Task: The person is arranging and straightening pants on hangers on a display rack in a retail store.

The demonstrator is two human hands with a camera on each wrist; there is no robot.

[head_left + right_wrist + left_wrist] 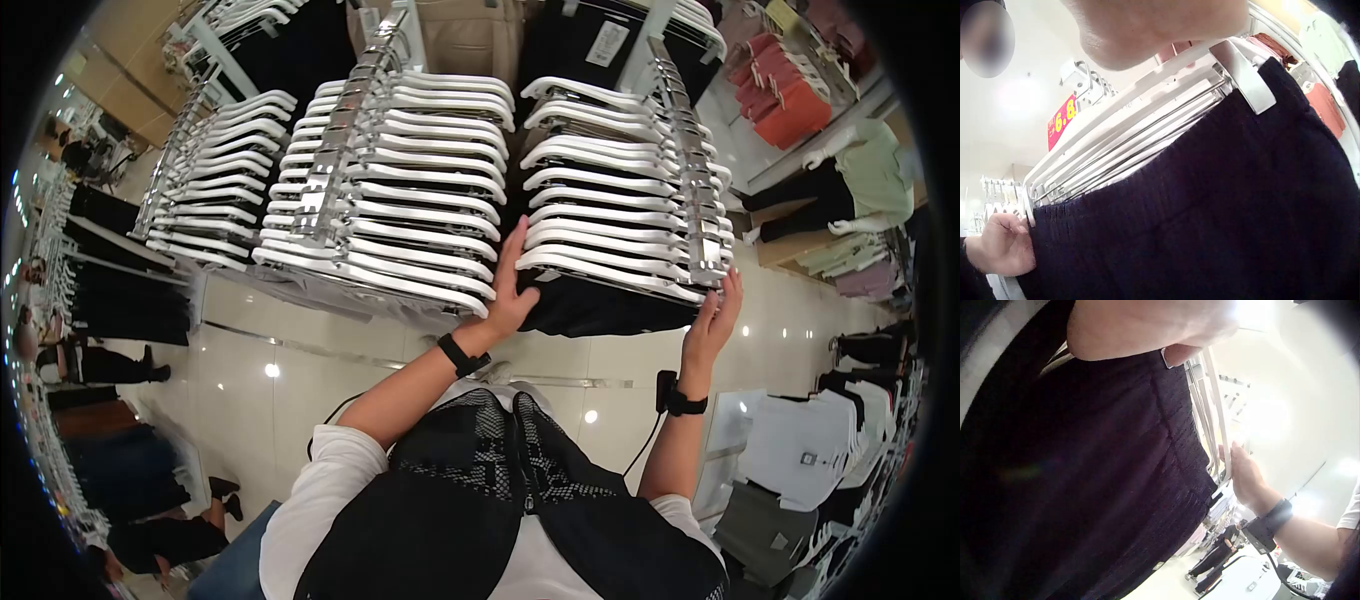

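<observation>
Black trousers [600, 308] hang at the front of the right-hand row of white clip hangers [600, 238]. My left hand [508, 290] is at the left ends of these hangers, fingers extended along them and thumb spread over the dark cloth. At the opposite end, my right hand [712, 325] touches the front hanger's right side with its fingers pointing up. In the right wrist view, a metal clip [1249, 81] grips the gathered waistband, and the left hand [1007, 245] shows beside the far clip. The left wrist view shows the right hand [1249, 478] against the hanger's end.
A middle row of hangers [430, 212] and a left row [225, 170] hang alongside on metal rails. A mannequin [870, 175] stands at right, near red garments [785, 95]. White shirts [800, 450] are at lower right. A red price sign [1062, 120] hangs behind.
</observation>
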